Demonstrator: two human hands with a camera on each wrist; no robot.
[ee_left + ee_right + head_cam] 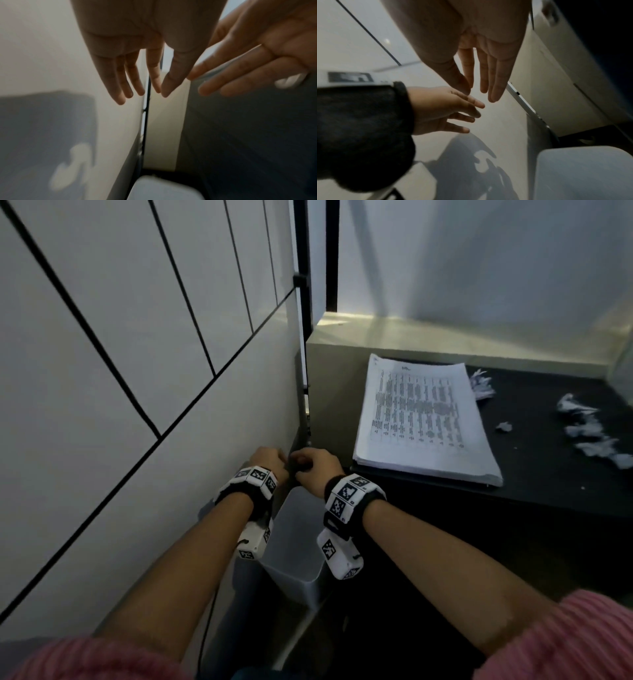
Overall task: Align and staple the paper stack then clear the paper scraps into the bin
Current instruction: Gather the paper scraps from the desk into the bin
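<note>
Left hand (269, 461): held over the bin, close to the white wall; in the left wrist view its fingers (120, 86) are straight and spread, holding nothing.
Right hand (317, 465): just beside the left hand, at its 3 o'clock; the two nearly touch. In the right wrist view its fingers (494, 83) are straight and together, pointing down, nothing in them. From the head view alone, cannot tell the finger pose.
Wrist units: white blocks with black-and-white markers, strapped on with black bands, one per wrist.
Bin (298, 546): pale grey, open-topped, on the floor below both hands, between the wall and the surface. Contents not visible.
Surface (534, 474): black, at 3 o'clock from the hands.
Paper stack (423, 419): lies flat on the surface, near edge at about 2 o'clock from the right hand; printed top sheet, edges roughly squared. Cannot tell whether a staple is in.
Paper scraps (589, 433): white, crumpled, still on the surface at 3 o'clock of the stack; one clump (482, 386) just beside the stack's far right corner, the rest strung out towards the right edge.
Sleeves: pink, at the bottom corners of the head view.
</note>
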